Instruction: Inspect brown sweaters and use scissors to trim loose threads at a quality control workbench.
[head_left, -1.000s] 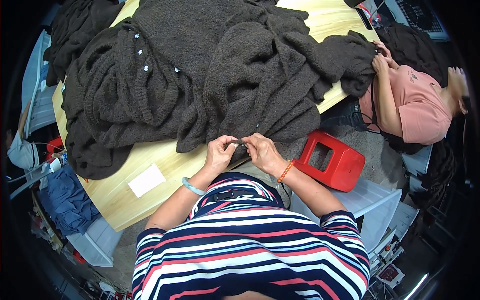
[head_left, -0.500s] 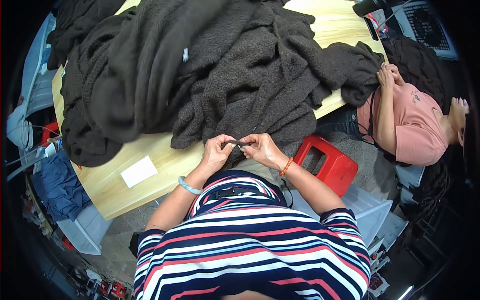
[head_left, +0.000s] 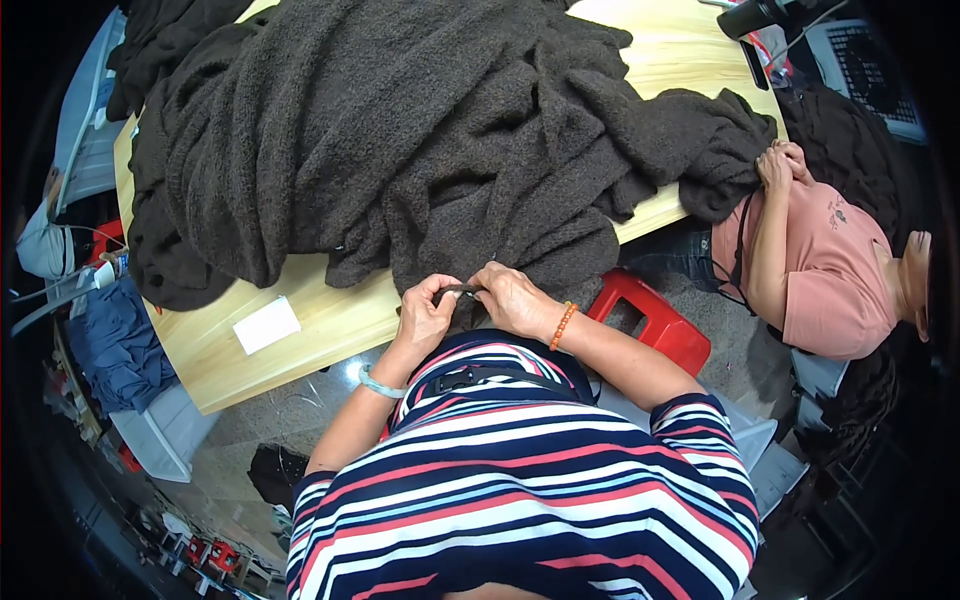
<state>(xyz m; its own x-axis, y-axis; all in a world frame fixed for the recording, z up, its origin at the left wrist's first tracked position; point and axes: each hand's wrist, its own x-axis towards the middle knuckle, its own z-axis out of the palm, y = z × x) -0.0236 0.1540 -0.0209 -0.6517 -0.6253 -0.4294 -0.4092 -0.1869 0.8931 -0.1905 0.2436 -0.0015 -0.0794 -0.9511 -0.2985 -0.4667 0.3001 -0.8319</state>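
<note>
A large heap of dark brown knitted fabric (head_left: 400,140) covers most of the wooden table (head_left: 215,375) in front of me. At the near edge of the heap, close to my waist, my left hand (head_left: 425,312) pinches a thin dark fabric edge (head_left: 456,291) between thumb and fingers. My right hand (head_left: 512,302) grips the same edge just beside it, its back turned up and its fingertips partly hidden. The two hands almost touch. On the right, a co-worker (head_left: 835,275) in a pink shirt holds another part of the brown fabric with both hands.
A white paper card (head_left: 267,325) lies on the table's near left. To my right stands a red plastic stool (head_left: 668,325). Blue cloth (head_left: 118,345) fills a pale plastic bin (head_left: 160,440) at the left. A black cylindrical object (head_left: 752,18) sits at the far right corner.
The upper layer of the fabric heap, blurred before, has settled, and a small white tag on it no longer shows. My right hand has turned its back further upward over the edge.
</note>
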